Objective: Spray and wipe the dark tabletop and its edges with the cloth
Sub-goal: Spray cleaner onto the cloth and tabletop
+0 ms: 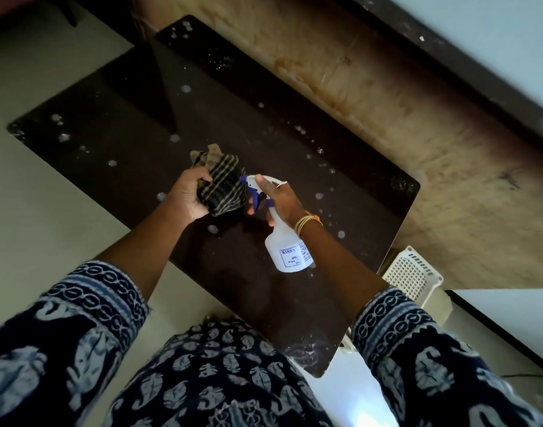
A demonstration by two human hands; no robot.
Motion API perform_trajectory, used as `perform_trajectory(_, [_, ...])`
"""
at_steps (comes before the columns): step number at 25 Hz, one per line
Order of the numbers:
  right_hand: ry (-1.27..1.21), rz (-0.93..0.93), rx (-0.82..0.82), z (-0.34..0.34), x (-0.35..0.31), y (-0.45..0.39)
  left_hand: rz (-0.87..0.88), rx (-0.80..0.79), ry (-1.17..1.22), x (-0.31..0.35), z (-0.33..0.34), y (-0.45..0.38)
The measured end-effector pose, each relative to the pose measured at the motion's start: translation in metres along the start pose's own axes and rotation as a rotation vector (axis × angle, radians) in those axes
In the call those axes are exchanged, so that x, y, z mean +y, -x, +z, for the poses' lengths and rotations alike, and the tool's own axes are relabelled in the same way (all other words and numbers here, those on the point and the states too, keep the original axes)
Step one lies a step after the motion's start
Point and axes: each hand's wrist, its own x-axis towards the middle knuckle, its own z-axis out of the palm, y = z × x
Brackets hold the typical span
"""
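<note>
left hand point(188, 197): fingers curled round the cloth point(224, 188), holds it bunched, raised above the tabletop, palm turned up toward the camera
cloth: dark with pale checked stripes, wadded into a ball; one tan corner sticks out at the far side; just beside the sprayer nozzle, whether they touch I cannot tell
right hand point(278, 200): grips the neck of the spray bottle point(287, 241), a finger on the blue trigger; thumb lies along the white sprayer head
spray bottle: white translucent body with a blue-printed label, held tilted, nozzle pointing left at the cloth, base toward the person
tabletop point(227, 124): dark brown, glossy, rounded corners; runs from near the person to the far left; both hands are over its middle
droplets point(174, 138): pale wet spots scattered across the top, thicker along the left end and far edge; a smear of wet near the close corner
bangles point(307, 221): gold, on the right wrist
sleeves point(91, 303): dark blue print with pale pattern, both forearms bare below them
basket point(412, 275): white perforated plastic, on the floor just beyond the table's right edge
wall point(387, 97): stained beige surface behind the table's far side
</note>
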Motion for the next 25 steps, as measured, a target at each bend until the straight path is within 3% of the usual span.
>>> perform_trajectory(7, [0.011, -0.016, 0.095, 0.003, -0.002, -0.033, -0.016, 0.003, -0.004, 0.025, -0.002, -0.022])
perform_trajectory(11, [-0.109, -0.01, 0.13, 0.009, -0.008, -0.045, -0.079, -0.009, -0.048, 0.046, -0.008, -0.047])
perform_trajectory(17, [-0.402, -0.029, 0.648, 0.01, -0.05, -0.074, -0.2, -0.077, -0.186, 0.095, -0.021, -0.076])
perform_trajectory(22, [-0.442, -0.106, 0.859, 0.005, -0.081, -0.115, -0.242, -0.122, -0.272, 0.138, -0.035, -0.103])
perform_trajectory(25, [-0.44, -0.033, 0.965, 0.007, -0.087, -0.133, -0.247, -0.135, -0.301, 0.156, -0.041, -0.114])
